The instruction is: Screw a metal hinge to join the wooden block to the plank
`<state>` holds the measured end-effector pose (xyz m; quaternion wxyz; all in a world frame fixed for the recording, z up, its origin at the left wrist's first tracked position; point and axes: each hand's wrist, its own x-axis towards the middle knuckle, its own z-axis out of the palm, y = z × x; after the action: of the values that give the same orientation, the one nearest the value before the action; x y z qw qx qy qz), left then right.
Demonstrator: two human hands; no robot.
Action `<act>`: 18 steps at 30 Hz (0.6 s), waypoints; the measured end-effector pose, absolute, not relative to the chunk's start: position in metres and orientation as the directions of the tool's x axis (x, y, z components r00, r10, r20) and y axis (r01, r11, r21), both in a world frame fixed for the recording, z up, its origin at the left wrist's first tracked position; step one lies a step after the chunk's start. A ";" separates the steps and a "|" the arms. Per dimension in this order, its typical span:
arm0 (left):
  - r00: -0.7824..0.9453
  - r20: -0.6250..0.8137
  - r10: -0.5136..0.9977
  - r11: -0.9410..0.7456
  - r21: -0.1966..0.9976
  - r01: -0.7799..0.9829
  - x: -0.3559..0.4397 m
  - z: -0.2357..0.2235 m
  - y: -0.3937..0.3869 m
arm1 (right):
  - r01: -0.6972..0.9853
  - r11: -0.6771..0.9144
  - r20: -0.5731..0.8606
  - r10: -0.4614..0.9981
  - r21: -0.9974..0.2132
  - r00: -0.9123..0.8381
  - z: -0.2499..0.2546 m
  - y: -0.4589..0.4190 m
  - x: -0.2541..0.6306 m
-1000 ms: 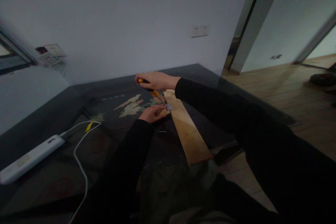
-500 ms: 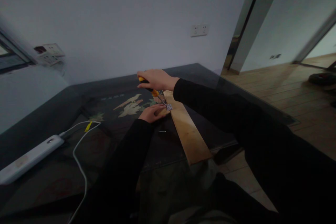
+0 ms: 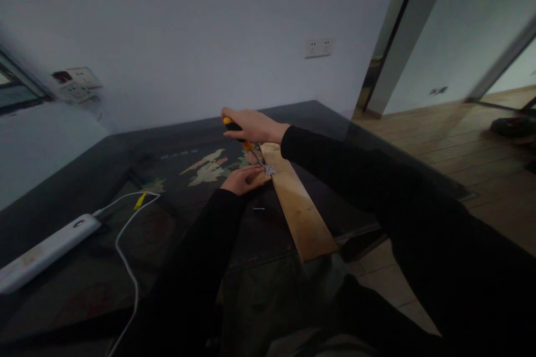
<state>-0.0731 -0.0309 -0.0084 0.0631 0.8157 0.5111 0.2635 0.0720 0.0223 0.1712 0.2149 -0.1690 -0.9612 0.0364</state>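
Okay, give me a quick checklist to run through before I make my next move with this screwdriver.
1. Right hand around the screwdriver handle: ok.
2. Screwdriver tip at the metal plate: ok.
3. Tip seated in a screw: cannot tell, too small.
4. Left hand well away from the tip: not ok, fingers close by.
5. Board fully on the table: not ok, near end juts past the edge.
6. Power strip apart from the board: ok.

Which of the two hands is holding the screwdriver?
The right hand: it grips the screwdriver by its yellow-and-black handle, while the left hand is lower, beside the small plate.
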 end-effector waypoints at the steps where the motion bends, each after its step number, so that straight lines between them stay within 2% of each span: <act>1: 0.340 0.362 0.868 -0.468 0.372 0.802 -0.073 -0.009 -0.031 | 0.308 0.939 0.411 0.344 -0.153 -0.844 0.172 0.023 0.073; 6: 0.332 0.364 0.870 -0.462 0.372 0.805 -0.074 -0.008 -0.032 | 0.267 0.930 0.504 0.363 -0.253 -0.784 0.176 0.027 0.084; 9: 0.332 0.363 0.870 -0.460 0.358 0.813 -0.072 -0.007 -0.033 | 0.219 0.896 0.577 0.420 -0.387 -0.701 0.175 0.028 0.099; 12: 0.309 0.331 0.892 -0.420 0.351 0.837 -0.070 -0.003 -0.036 | 0.166 0.806 0.627 0.555 -0.568 -0.547 0.167 0.028 0.123; 15: 0.313 0.314 0.896 -0.415 0.347 0.841 -0.069 0.003 -0.037 | 0.054 0.639 0.589 0.735 -0.767 -0.338 0.148 0.030 0.152; 18: 0.303 0.388 0.870 -0.446 0.360 0.819 -0.068 0.010 -0.040 | -0.164 0.445 0.469 0.871 -0.880 -0.148 0.118 0.034 0.182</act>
<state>-0.0675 -0.0400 0.0100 0.0470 0.8058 0.5243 0.2714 0.1824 0.0337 0.1182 0.5864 -0.2869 -0.6156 0.4415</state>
